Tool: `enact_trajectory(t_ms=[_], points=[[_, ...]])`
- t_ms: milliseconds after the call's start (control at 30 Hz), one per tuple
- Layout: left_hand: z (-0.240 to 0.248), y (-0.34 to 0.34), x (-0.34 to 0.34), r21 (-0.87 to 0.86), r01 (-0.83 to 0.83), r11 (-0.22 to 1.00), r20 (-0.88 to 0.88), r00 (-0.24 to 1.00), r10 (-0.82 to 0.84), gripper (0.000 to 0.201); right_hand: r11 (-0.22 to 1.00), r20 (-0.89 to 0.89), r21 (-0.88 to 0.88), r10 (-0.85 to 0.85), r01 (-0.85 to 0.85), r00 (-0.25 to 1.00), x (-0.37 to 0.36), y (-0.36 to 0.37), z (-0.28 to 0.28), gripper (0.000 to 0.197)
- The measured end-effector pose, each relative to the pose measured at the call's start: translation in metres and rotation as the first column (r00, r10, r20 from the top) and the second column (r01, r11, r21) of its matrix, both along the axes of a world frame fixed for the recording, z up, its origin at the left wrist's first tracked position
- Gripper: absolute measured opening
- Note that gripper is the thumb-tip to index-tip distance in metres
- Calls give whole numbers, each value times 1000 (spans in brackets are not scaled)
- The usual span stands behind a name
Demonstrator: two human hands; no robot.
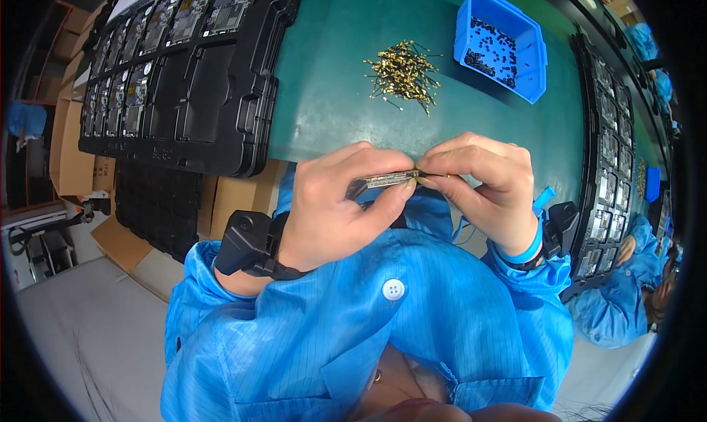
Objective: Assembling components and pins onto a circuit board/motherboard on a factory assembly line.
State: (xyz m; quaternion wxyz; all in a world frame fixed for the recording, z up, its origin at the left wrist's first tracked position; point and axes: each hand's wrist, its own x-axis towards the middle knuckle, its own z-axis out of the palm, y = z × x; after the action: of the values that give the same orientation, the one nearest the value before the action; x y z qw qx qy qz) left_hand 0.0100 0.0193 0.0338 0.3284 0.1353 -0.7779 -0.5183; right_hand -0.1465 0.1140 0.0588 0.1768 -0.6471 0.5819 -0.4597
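Note:
Close to my chest, my left hand [335,201] holds a thin circuit board [387,180] edge-on between thumb and fingers. My right hand [482,183] pinches a small gold-coloured connector [418,174] at the board's right end; the fingertips hide most of it. Both hands meet at that end of the board. Beyond them on the green bench mat lies a loose pile of gold-tipped connectors with short black leads [405,74]. A blue plastic bin [536,50] with many tiny black parts stands to its right.
A black tray [254,116] on the left carries circuit boards in rows, with some bare pockets near me. Another black tray [585,157] of boards runs along the right. The green bench mat [324,113] lies between. Cardboard boxes [247,190] are at lower left; a blue-sleeved co-worker [618,311] sits at right.

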Motion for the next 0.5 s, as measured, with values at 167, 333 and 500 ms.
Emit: enact_trajectory(t_ms=[167,333,500], points=[[2,0,1,1,12,1000,6,1000,-12,16,1000,-14,-22,4,-4,1000,1,1,0,16],[1,0,0,9,21,1000,12,1000,-21,16,999,-8,-30,-11,10,1000,1,1,2,16],[2,1,0,37,-1,999,-10,1000,1,15,1000,-1,-27,-10,10,1000,3,1,3,16]])
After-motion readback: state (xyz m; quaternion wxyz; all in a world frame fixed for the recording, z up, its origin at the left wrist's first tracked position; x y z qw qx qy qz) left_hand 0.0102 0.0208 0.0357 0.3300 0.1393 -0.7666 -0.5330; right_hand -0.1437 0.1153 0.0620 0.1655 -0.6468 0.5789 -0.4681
